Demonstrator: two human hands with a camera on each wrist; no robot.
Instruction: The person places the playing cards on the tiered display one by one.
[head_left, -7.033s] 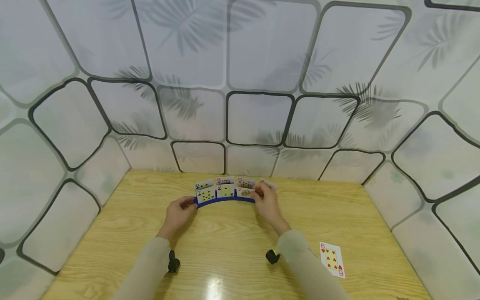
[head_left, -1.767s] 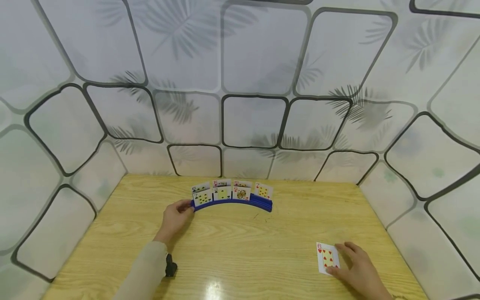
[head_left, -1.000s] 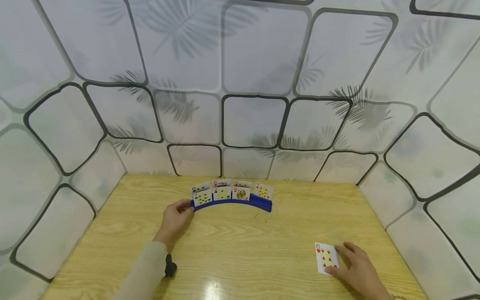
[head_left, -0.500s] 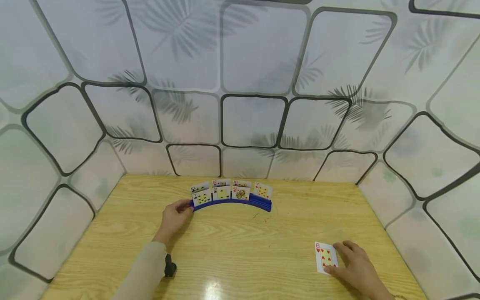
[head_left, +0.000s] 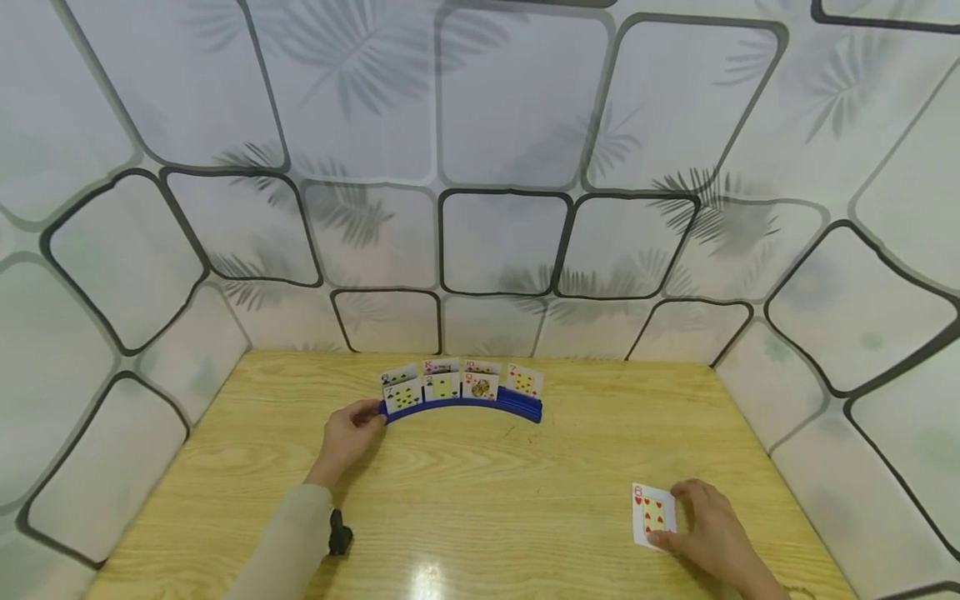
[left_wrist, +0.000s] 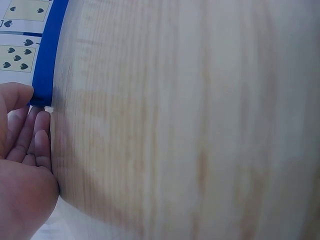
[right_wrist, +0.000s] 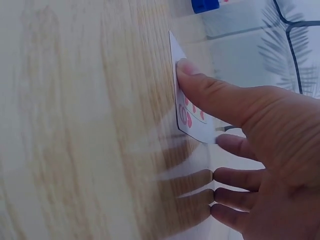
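My left hand (head_left: 348, 442) grips the left end of a curved blue card holder (head_left: 517, 406), thumb against the end in the left wrist view. Playing cards stand in it in two rows: a seven (head_left: 403, 396), a two of spades (head_left: 442, 386) and a red queen (head_left: 480, 386) in front, several more behind, including a red seven (head_left: 524, 381) at the right. Far from the holder, my right hand (head_left: 712, 533) pinches the six of hearts (head_left: 653, 514) by its edges between thumb and index finger. In the right wrist view this card is slightly bowed, the other fingertips down at the table.
The light wooden table (head_left: 465, 500) ends at a patterned wall (head_left: 495, 242) close behind the card holder. More wall rises at both sides. A black wrist device (head_left: 341, 533) sits at the left sleeve.
Seven seconds ago my right hand was at the queen in the holder; it has since left it there, moved right and front, and taken hold of the six of hearts. My left hand stays put.
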